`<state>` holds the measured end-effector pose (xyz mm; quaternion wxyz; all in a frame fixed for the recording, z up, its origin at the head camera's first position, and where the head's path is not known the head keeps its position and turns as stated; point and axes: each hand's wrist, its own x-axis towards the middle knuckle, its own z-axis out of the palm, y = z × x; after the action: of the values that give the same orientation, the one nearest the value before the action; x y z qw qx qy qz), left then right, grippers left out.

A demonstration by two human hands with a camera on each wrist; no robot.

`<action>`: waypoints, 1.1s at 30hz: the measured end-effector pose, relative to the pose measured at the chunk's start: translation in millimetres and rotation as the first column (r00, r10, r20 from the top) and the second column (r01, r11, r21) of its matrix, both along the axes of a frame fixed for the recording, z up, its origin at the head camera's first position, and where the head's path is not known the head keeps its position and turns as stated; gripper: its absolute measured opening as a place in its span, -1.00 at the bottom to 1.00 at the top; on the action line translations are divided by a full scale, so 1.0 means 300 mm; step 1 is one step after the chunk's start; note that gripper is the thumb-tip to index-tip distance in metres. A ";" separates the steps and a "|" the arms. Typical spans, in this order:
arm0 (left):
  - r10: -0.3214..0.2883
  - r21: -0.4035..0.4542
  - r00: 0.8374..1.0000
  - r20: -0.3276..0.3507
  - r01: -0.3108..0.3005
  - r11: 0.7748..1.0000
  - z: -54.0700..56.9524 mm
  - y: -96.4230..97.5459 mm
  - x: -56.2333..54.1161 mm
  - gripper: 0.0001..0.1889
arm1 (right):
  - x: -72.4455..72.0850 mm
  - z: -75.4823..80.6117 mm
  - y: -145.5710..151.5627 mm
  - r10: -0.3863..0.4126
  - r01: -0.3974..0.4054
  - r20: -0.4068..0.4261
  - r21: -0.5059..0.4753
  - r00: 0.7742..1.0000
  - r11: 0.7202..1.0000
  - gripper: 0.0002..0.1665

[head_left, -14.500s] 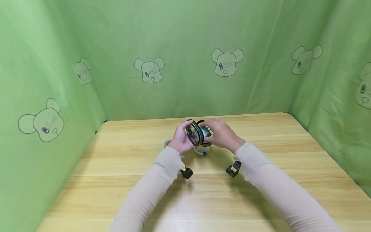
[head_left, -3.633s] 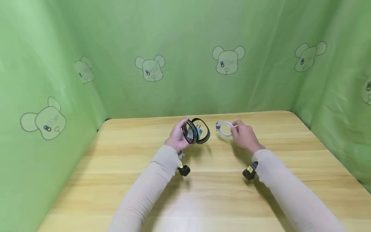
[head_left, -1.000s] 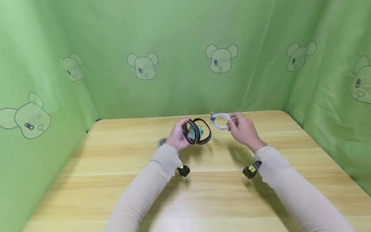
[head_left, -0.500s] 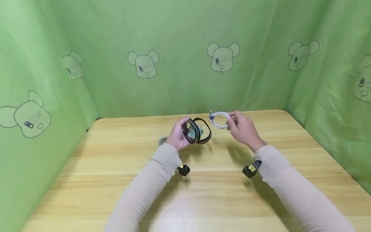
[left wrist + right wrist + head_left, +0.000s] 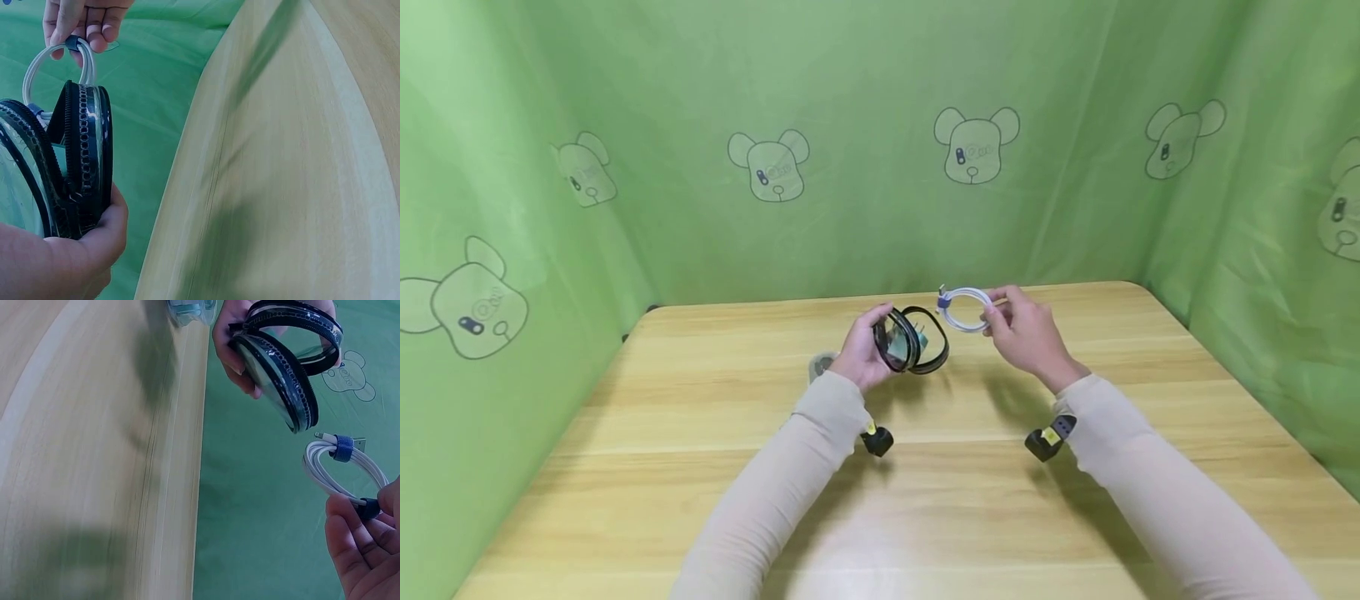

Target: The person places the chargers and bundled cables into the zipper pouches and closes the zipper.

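My left hand (image 5: 861, 354) grips a small round zip case (image 5: 914, 343) with clear faces and black zip trim, its two halves spread apart. Inside the case shows a teal plug (image 5: 922, 340) with metal prongs. Between thumb and fingers, my right hand (image 5: 1026, 333) pinches a coiled white USB cable (image 5: 317, 465), held up just right of the case's mouth. Blue straps (image 5: 342, 449) bind the coil at two spots, and its connector ends stick out by one strap. In the left wrist view, the coil (image 5: 30, 78) overlaps the case's top edge.
A clear container (image 5: 821, 364) stands on the wooden table (image 5: 970, 517), partly hidden behind my left hand; teal contents show in the right wrist view. Green curtains (image 5: 865, 233) with bear faces enclose the table's back and sides. Small black cameras (image 5: 877, 441) hang from both wrists.
Earlier my right hand was at the case with the plug, and the coil lay below. It then took the cable, raised it, and over the last second moved it slightly left toward the case.
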<state>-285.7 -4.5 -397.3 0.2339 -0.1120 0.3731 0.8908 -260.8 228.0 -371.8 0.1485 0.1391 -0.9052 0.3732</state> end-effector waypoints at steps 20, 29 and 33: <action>-0.010 0.030 1.000 0.010 0.010 1.000 -0.003 0.018 -0.009 -0.70 | 0.020 0.013 -0.022 0.023 -0.024 -0.041 -0.023 0.999 0.999 -0.76; -0.009 0.037 1.000 0.007 0.009 0.999 -0.008 0.023 -0.002 -0.64 | 0.028 0.017 -0.025 0.030 -0.031 -0.037 -0.028 0.999 0.999 -0.74; -0.012 0.037 1.000 0.005 0.011 0.999 -0.006 0.026 -0.001 -0.64 | 0.027 0.020 -0.029 0.038 -0.039 -0.050 -0.027 0.998 0.999 -0.74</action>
<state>-285.9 3.4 -399.0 0.2420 -0.1077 0.3564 0.8960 -252.6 219.5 -365.8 0.1656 0.1635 -0.8931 0.3850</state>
